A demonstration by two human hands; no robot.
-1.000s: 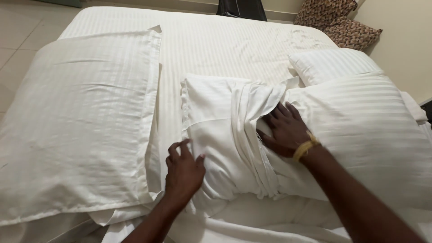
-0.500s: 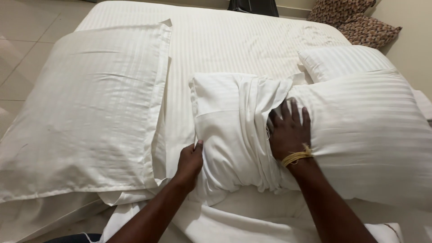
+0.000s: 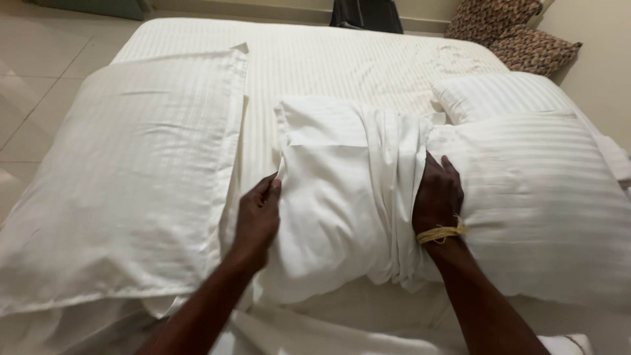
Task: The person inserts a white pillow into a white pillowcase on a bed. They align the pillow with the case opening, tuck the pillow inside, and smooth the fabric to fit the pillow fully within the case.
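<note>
A bare white pillow (image 3: 332, 197) lies across the middle of the bed, half inside a white striped pillowcase (image 3: 539, 197) whose bunched opening wraps its right part. My left hand (image 3: 257, 220) presses against the pillow's left edge with fingers curled on the fabric. My right hand (image 3: 437, 197), a yellow band on its wrist, grips the gathered rim of the pillowcase where it meets the pillow.
A large striped pillow (image 3: 131, 171) lies at the left of the bed (image 3: 342, 59). Another white pillow (image 3: 490, 95) sits behind the pillowcase, and two brown patterned cushions (image 3: 519, 36) are at the far right corner. A dark bag (image 3: 365, 13) stands beyond the bed.
My left hand has moved from on top of the pillow's near end to its left edge. My right hand has stayed at the pillowcase opening, which has shifted slightly along the pillow.
</note>
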